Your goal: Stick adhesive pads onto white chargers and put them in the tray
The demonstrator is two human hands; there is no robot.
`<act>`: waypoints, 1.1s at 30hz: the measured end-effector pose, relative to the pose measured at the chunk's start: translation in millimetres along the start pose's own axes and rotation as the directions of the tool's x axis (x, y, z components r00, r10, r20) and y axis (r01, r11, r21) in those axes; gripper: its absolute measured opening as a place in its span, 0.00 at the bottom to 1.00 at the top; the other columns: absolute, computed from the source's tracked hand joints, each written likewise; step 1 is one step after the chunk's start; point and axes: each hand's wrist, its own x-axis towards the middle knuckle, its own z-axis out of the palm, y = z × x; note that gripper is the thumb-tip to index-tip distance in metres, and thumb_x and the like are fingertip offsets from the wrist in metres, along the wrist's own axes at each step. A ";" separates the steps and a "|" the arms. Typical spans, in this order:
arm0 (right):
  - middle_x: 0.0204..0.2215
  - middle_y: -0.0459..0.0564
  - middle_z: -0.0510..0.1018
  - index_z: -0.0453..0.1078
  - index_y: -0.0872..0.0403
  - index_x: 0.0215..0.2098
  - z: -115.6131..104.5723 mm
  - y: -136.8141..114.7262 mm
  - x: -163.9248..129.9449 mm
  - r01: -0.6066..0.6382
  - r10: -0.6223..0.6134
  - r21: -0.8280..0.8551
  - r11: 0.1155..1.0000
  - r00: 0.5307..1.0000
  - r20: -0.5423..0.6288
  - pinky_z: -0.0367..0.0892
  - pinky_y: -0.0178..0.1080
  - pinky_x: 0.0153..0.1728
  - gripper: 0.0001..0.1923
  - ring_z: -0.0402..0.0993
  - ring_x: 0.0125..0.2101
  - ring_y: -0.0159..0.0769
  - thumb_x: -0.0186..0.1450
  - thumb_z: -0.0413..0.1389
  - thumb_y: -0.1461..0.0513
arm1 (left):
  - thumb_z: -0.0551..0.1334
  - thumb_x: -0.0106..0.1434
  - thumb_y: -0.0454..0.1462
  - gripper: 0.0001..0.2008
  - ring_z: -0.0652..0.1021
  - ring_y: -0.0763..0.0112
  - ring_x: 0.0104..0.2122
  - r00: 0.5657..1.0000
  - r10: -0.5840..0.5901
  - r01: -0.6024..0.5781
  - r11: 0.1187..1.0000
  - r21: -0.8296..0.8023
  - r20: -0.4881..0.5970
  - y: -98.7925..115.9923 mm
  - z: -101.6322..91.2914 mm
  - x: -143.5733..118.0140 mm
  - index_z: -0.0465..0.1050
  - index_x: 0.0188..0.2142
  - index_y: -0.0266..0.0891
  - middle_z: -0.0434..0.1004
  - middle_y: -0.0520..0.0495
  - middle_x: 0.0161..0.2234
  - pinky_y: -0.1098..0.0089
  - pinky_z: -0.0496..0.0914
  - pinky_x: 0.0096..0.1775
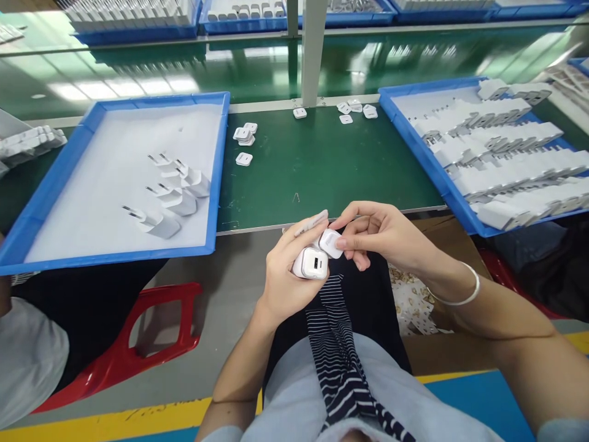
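My left hand point(289, 264) is wrapped round a white charger point(315, 264), whose end face with two port openings points towards me. A white band or strip point(311, 223) lies along a finger of that hand. Between the thumb and fingers of my right hand point(368, 236) is a white rounded-square piece point(330, 243), right beside the charger's end. Whether this piece is loose or the end of a second charger, I cannot tell. On the green bench lie similar small white square pieces point(244, 159), some stacked point(245, 134) and several near the post point(354, 106).
A blue-rimmed tray point(221, 178) at left holds several white plug chargers point(159, 224). Another blue tray point(414, 141) at right carries rows of chargers point(519, 169). A metal post point(314, 55) rises behind. A person in a light sleeve point(32, 356) sits left by a red stool point(138, 344).
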 end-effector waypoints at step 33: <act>0.17 0.42 0.79 0.69 0.55 0.35 2.6 -9.5 7.3 -0.139 0.142 -0.099 0.985 0.990 0.021 0.64 0.27 0.14 0.21 0.71 0.13 0.27 0.52 0.74 0.60 | 0.68 0.52 0.23 0.31 0.80 0.58 0.56 0.999 -0.030 0.033 0.994 -0.108 0.029 -6.3 -1.1 -1.5 0.78 0.55 0.43 0.80 0.43 0.58 0.57 0.75 0.59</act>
